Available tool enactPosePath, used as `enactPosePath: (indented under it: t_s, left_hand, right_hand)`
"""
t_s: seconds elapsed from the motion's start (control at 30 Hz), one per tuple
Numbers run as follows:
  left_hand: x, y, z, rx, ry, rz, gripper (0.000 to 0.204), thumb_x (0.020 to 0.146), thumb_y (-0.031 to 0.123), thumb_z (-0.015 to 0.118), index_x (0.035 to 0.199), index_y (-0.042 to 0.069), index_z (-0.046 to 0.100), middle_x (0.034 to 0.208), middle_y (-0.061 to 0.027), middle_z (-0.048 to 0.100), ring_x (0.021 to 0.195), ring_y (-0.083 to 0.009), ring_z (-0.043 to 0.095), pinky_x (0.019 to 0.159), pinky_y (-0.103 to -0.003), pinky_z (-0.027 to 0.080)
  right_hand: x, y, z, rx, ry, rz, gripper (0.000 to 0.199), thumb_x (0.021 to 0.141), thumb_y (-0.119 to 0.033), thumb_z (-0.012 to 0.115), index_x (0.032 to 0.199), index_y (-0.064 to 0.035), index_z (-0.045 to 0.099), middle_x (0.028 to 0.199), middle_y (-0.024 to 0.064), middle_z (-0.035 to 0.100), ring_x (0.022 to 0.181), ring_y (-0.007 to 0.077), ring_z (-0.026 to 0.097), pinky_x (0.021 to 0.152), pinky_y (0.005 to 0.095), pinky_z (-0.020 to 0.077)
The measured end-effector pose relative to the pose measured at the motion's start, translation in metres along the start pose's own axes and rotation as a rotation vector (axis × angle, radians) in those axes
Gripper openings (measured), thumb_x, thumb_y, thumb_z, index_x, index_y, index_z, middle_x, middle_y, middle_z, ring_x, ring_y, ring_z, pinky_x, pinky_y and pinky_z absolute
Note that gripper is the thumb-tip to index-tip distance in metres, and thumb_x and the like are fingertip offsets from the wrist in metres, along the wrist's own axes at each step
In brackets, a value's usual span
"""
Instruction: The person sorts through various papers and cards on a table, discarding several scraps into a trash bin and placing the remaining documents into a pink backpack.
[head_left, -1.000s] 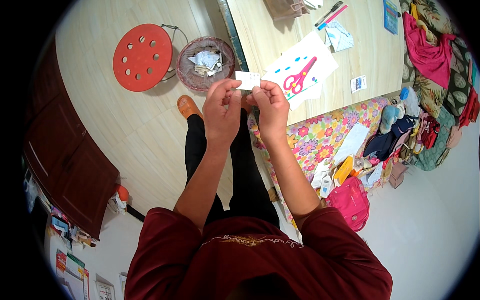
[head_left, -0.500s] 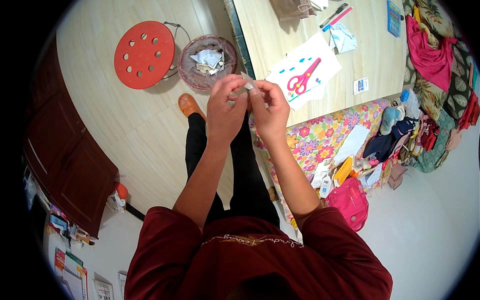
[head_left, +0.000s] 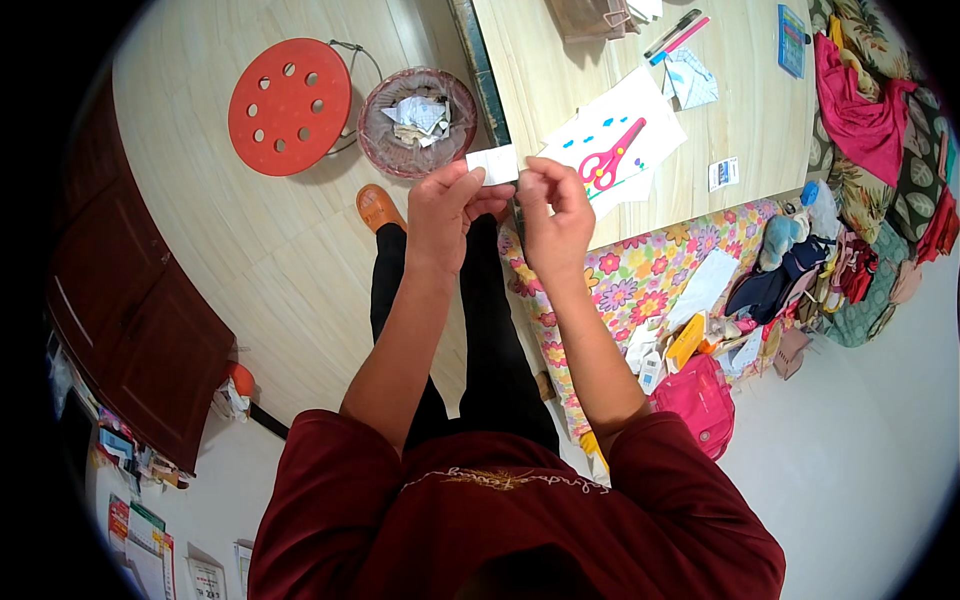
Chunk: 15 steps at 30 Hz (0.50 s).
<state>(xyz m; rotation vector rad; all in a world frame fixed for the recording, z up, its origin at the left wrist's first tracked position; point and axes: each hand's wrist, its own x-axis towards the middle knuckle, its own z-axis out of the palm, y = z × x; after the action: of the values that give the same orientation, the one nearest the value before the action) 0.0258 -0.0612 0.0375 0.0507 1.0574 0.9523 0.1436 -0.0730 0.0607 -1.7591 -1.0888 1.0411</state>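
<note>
Between the thumb and fingers of my left hand point(head_left: 440, 205) is a small white piece of paper point(head_left: 493, 164), flat and facing up by the table's edge. Just to its right is my right hand point(head_left: 556, 215), its fingers curled in and the thumb close to the forefinger; whatever they pinch, if anything, cannot be made out. Beyond it on the table point(head_left: 540, 50) lie pink-handled scissors point(head_left: 612, 158), on white paper sheets point(head_left: 655, 115) with small blue marks. Further back are a folded blue-and-white paper point(head_left: 690, 80) and pens point(head_left: 678, 38).
A lined waste basket point(head_left: 373, 150) with crumpled paper stands left of the table, beside a red round stool point(head_left: 290, 105). Below the table's near edge hangs a flowered cloth point(head_left: 625, 265). Clothes point(head_left: 855, 95) and a pink bag point(head_left: 697, 405) lie at the right.
The white paper, earlier between both hands and partly hidden by fingers, now shows flat in my left hand. My right hand has moved slightly right, away from it.
</note>
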Motion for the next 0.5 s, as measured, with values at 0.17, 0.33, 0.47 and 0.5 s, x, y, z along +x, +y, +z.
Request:
enactPosePath:
  t_s: [0.17, 0.33, 0.47, 0.5]
  left_hand:
    - [0.002, 0.001, 0.001, 0.049, -0.054, -0.044, 0.023, 0.086, 0.008, 0.05, 0.103, -0.007, 0.057, 0.089, -0.0122, 0.065, 0.076, -0.0175, 0.066, 0.062, -0.024, 0.054]
    - [0.003, -0.005, 0.001, 0.171, -0.053, -0.043, 0.023, 0.086, 0.007, 0.05, 0.104, -0.006, 0.057, 0.089, -0.0126, 0.065, 0.074, -0.0171, 0.066, 0.06, -0.024, 0.053]
    - [0.004, -0.012, 0.006, 0.334, -0.066, -0.03, 0.021, 0.086, 0.005, 0.051, 0.102, -0.005, 0.058, 0.088, -0.0114, 0.066, 0.071, -0.0166, 0.066, 0.057, -0.023, 0.051]
    - [0.004, -0.014, 0.008, 0.386, -0.069, -0.02, 0.02, 0.085, 0.005, 0.052, 0.102, -0.005, 0.058, 0.088, -0.0111, 0.066, 0.07, -0.0165, 0.065, 0.057, -0.022, 0.051]
  right_hand:
    - [0.013, 0.004, -0.012, 0.279, -0.029, 0.337, 0.019, 0.087, -0.008, 0.056, 0.103, 0.0031, 0.057, 0.084, 0.0018, 0.058, 0.071, 0.0057, 0.053, 0.064, 0.0197, 0.0451]
    - [0.009, -0.003, -0.007, 0.347, -0.052, 0.398, 0.014, 0.085, -0.004, 0.058, 0.097, 0.0024, 0.057, 0.081, 0.0031, 0.059, 0.065, 0.0064, 0.055, 0.059, 0.0189, 0.0456]
    - [0.006, 0.015, -0.012, 0.203, -0.026, 0.338, 0.009, 0.081, -0.002, 0.06, 0.089, 0.001, 0.056, 0.077, 0.0034, 0.058, 0.061, 0.0069, 0.054, 0.057, 0.0196, 0.0459]
    - [0.006, 0.017, -0.012, 0.153, -0.014, 0.333, 0.008, 0.081, -0.002, 0.061, 0.087, 0.0006, 0.056, 0.075, 0.0034, 0.057, 0.061, 0.0069, 0.054, 0.056, 0.0198, 0.0459]
